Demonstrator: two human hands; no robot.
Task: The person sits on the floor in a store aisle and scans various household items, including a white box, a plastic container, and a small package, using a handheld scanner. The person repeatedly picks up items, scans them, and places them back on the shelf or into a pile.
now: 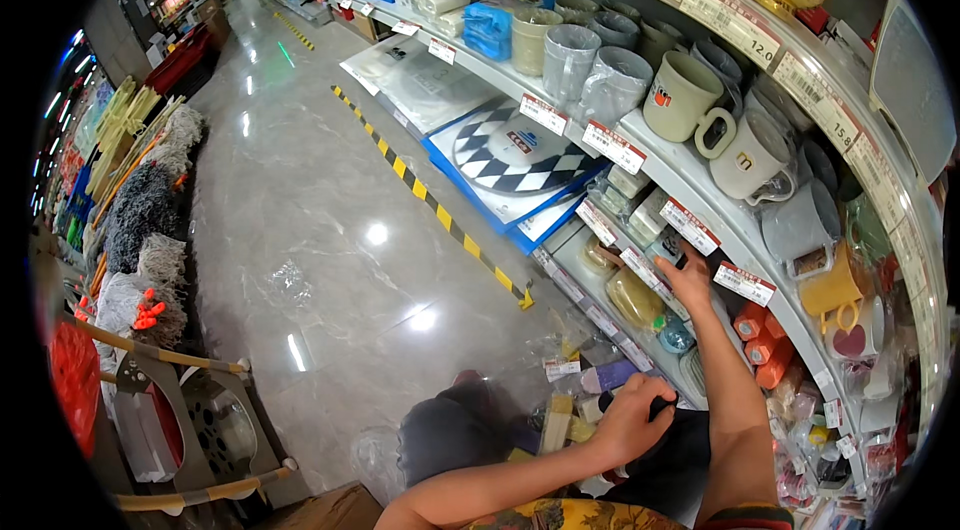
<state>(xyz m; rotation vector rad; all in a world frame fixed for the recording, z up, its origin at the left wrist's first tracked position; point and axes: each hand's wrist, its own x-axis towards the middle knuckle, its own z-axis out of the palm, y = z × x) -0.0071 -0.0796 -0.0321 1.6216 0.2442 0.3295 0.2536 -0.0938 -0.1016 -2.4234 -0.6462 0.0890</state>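
My left hand is curled around a black object, most of it hidden by the fingers. It is in front of the low shelf, above the packs on the floor. My right hand reaches into the lower shelf, under the row of mugs. Its thumb and fingers are at a small wrapped pack; price tags and the shelf edge hide part of them, so I cannot tell whether they grip it. Close below sit a yellowish wrapped sponge-like item and a blue round scourer-like item.
Wrapped mugs line the shelf above. A checkered round mat lies on the bottom shelf. Orange packs are right of my right forearm. Loose packs lie by my knee. A rack and mop heads stand at left.
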